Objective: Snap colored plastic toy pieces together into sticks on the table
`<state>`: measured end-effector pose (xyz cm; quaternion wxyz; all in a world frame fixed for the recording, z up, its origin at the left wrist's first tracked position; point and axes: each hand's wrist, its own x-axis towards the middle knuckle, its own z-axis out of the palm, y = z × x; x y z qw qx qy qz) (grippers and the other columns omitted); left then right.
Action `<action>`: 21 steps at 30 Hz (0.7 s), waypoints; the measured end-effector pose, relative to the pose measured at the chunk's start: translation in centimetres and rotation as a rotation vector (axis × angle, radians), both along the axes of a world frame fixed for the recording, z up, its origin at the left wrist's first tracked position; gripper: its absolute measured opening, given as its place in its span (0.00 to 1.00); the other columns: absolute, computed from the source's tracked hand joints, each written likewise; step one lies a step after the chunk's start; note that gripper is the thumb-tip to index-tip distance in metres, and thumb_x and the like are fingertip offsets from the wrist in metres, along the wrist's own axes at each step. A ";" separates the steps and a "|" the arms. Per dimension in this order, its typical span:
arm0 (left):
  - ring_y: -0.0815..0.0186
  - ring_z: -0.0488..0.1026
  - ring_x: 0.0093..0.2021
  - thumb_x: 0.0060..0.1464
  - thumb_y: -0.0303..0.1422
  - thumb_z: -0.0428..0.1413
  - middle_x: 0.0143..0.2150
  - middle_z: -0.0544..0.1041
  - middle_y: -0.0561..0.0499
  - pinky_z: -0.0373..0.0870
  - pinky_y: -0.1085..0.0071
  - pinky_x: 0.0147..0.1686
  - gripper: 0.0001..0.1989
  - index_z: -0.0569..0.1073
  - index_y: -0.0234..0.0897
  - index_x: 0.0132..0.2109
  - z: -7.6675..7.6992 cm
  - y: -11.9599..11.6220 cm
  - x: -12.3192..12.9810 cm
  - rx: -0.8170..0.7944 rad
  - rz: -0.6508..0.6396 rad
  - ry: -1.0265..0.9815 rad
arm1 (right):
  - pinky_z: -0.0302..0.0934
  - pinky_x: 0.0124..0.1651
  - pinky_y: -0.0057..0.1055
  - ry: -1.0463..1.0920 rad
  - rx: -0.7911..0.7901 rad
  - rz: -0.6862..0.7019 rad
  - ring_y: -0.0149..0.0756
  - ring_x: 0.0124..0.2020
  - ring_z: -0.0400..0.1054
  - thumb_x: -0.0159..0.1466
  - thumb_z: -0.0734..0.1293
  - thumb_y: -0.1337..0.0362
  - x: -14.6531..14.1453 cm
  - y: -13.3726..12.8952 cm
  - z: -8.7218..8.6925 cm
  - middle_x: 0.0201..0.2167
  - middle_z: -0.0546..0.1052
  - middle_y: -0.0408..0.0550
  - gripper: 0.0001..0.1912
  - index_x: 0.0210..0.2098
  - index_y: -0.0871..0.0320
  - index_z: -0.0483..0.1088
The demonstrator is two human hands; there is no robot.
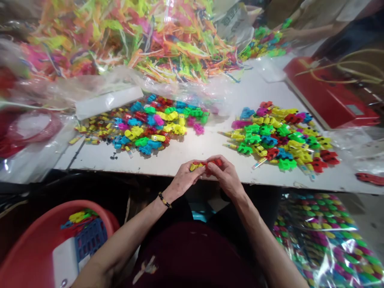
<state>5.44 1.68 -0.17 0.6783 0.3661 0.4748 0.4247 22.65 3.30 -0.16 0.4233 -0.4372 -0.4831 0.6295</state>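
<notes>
At the front edge of the white table (198, 155) my two hands meet over small plastic pieces. My left hand (187, 176) is closed around a yellow piece (195, 165). Between the fingers of my right hand (225, 174) is a red piece (218, 162), which reaches over to my left fingertips. Whether the two pieces are joined cannot be made out. Beyond my left hand lies a pile of small colourful toy vehicles (145, 127), mixed with yellow pieces. Another pile of toy vehicles (282, 138) lies beyond my right hand.
Bright plastic strips (135, 40) are heaped at the back. A red box (330, 94) stands at the right. Below the table are a red tub (33, 240) at the left and clear-wrapped colourful goods (330, 240) at the right. Another person's arm (315, 34) shows at the back right.
</notes>
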 end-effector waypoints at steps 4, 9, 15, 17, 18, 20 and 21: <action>0.77 0.58 0.20 0.51 0.49 0.66 0.25 0.70 0.57 0.50 0.77 0.20 0.23 0.71 0.36 0.43 0.8 -0.5 -0.2 0.018 -0.035 0.002 | 0.69 0.52 0.40 0.053 0.033 -0.051 0.38 0.41 0.74 0.62 0.74 0.53 -0.1 -0.1 0.4 0.38 0.80 0.45 0.16 0.46 0.53 0.73; 0.76 0.62 0.23 0.52 0.49 0.65 0.28 0.72 0.53 0.52 0.77 0.21 0.21 0.72 0.35 0.39 1.3 -1.0 -0.1 0.019 -0.064 0.034 | 0.68 0.53 0.38 0.077 0.080 -0.022 0.39 0.46 0.73 0.62 0.74 0.55 0.3 -0.7 1.0 0.48 0.79 0.48 0.16 0.46 0.52 0.73; 0.77 0.59 0.20 0.60 0.45 0.60 0.27 0.74 0.54 0.52 0.76 0.21 0.16 0.70 0.35 0.41 1.4 -1.5 -0.1 0.060 -0.141 0.023 | 0.68 0.48 0.34 0.082 0.083 0.075 0.37 0.43 0.73 0.63 0.74 0.56 0.7 -0.5 0.6 0.46 0.79 0.48 0.15 0.48 0.53 0.75; 0.77 0.58 0.19 0.61 0.44 0.59 0.27 0.74 0.55 0.51 0.76 0.21 0.15 0.69 0.36 0.43 1.4 -1.7 -0.2 0.048 -0.155 -0.037 | 0.69 0.49 0.34 0.164 0.058 0.084 0.37 0.44 0.74 0.63 0.75 0.56 0.7 -0.5 0.5 0.47 0.79 0.47 0.15 0.47 0.52 0.74; 0.77 0.58 0.19 0.61 0.44 0.59 0.26 0.74 0.56 0.50 0.76 0.20 0.15 0.68 0.36 0.43 1.4 -1.7 -0.2 0.040 -0.156 -0.060 | 0.69 0.50 0.34 0.190 0.051 0.084 0.36 0.45 0.74 0.63 0.75 0.56 0.7 -0.5 0.6 0.48 0.79 0.47 0.15 0.47 0.51 0.74; 0.77 0.58 0.19 0.61 0.44 0.59 0.27 0.74 0.55 0.50 0.76 0.20 0.15 0.67 0.36 0.43 1.5 -1.8 -0.2 0.021 -0.151 -0.064 | 0.70 0.49 0.34 0.181 0.049 0.100 0.36 0.44 0.74 0.63 0.75 0.57 0.7 -0.6 0.7 0.48 0.79 0.46 0.14 0.46 0.51 0.74; 0.77 0.58 0.19 0.61 0.44 0.59 0.28 0.75 0.54 0.49 0.77 0.20 0.15 0.68 0.36 0.43 1.5 -1.8 -0.2 0.008 -0.146 -0.050 | 0.70 0.48 0.34 0.155 0.047 0.116 0.35 0.42 0.74 0.63 0.75 0.57 0.8 -0.6 0.9 0.45 0.79 0.46 0.14 0.47 0.52 0.74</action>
